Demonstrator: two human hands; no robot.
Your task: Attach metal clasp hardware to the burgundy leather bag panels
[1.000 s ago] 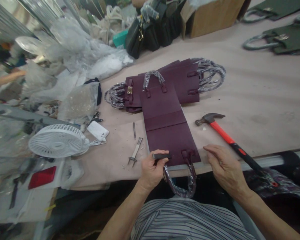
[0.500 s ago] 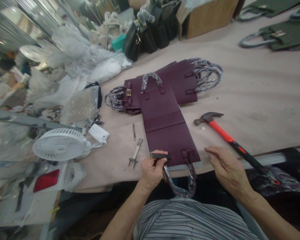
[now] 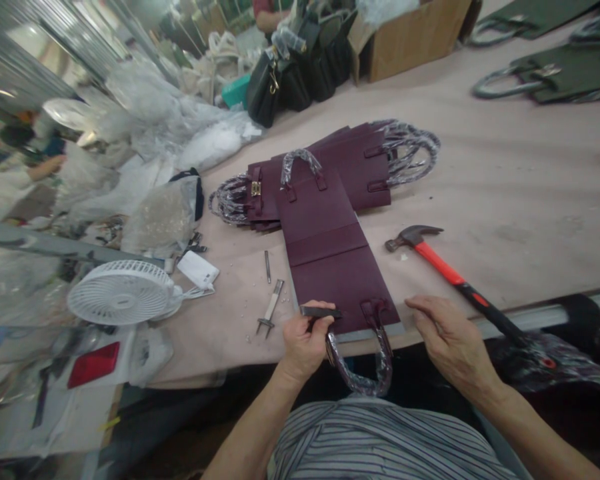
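A burgundy leather bag panel (image 3: 330, 280) lies flat across the table's front edge, its lower handle (image 3: 365, 383) wrapped in clear plastic and hanging over the edge. Pinched between the thumb and fingers of my left hand (image 3: 303, 341) is a short dark strap (image 3: 320, 311), held at the panel's lower left corner by the handle. My right hand (image 3: 447, 337) holds nothing; its fingers are stretched out just right of the panel. A claw hammer (image 3: 443, 262) with a red and black handle rests beyond that hand. Left of the panel lie a pronged punch (image 3: 271, 308) and a thin metal rod (image 3: 267, 267).
Stacked burgundy panels (image 3: 373, 160) with wrapped handles lie behind. A white fan (image 3: 123, 293), a white power bank (image 3: 198, 268) and plastic bags (image 3: 160, 213) are on the left. Black bags (image 3: 293, 83), a cardboard box (image 3: 415, 40) and green panels (image 3: 575, 70) stand farther back, near another person's arm (image 3: 270, 19).
My view has shifted slightly. Both hands keep nearly the same place and pose. Part of another person has come into sight at the top.
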